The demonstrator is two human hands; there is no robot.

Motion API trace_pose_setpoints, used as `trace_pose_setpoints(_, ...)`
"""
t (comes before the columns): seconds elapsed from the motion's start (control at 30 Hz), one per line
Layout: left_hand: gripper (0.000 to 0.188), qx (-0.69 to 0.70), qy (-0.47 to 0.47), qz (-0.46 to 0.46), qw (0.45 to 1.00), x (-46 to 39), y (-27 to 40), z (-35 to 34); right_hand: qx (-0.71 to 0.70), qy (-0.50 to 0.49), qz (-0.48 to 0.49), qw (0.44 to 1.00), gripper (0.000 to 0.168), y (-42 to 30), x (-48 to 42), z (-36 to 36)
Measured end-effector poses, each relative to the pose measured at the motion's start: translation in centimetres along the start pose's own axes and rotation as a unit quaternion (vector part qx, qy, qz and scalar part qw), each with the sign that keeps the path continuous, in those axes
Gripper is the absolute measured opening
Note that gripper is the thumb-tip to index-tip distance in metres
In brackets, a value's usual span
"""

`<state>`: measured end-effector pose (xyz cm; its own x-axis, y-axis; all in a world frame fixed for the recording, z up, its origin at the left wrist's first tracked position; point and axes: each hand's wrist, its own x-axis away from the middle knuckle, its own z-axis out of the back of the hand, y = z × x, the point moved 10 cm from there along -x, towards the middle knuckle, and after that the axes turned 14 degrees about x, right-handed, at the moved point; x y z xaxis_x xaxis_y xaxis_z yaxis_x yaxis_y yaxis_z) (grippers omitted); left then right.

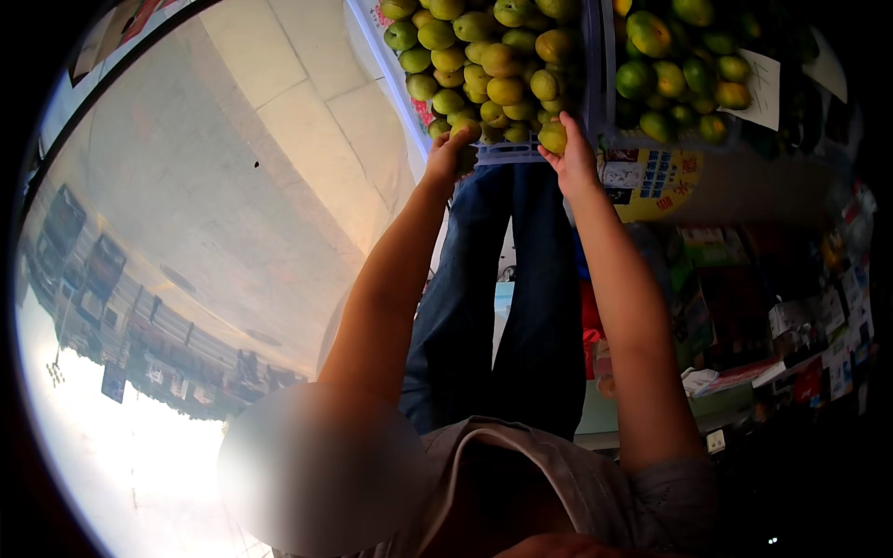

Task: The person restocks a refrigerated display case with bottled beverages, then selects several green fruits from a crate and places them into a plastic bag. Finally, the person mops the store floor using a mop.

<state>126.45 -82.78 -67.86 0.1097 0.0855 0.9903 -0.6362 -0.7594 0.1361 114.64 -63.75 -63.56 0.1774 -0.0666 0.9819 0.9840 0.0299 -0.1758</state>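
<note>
Yellow-green round fruits, which look like plums (pixel 504 91), are heaped in a pale plastic crate (pixel 527 157) at the top middle of the head view. At the crate's near left corner, my left hand (pixel 449 152) has its fingers around one of these fruits (pixel 466 130); a darker fruit shows just beneath the hand. My right hand (pixel 573 155) is at the near right corner, with one fruit (pixel 552 137) held between thumb and fingers. Both forearms reach forward over my legs.
Right of the plums, a second crate (pixel 670 137) holds green-orange citrus fruits (pixel 649 35) and a white card (pixel 760 91) bearing writing. Below it hangs a yellow printed sign (pixel 652 185). Dim shelves with packaged goods (pixel 725 307) line the right side. Paved ground (pixel 279 139) lies to the left.
</note>
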Motion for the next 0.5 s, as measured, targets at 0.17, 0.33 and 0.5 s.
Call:
trace_pose_setpoints(0.17, 0.049, 0.126, -0.008, -0.021, 0.992, 1.2, 3.8, -1.9, -0.059, -0.157, -0.095, 0.981, 0.048, 5.5, 1.3, -6.2)
trace_pose_setpoints(0.33, 0.043, -0.016, 0.010, -0.117, 0.993, 1.7, 7.4, -1.5, -0.075, -0.162, -0.090, 0.980, 0.047, 6.5, 2.4, -10.2)
trace_pose_setpoints(0.5, 0.028, -0.090, 0.056, -0.117, 0.987, 0.0, 6.3, 1.5, 0.178, 0.191, 0.136, 0.956, 0.042, 6.0, -2.9, -0.4)
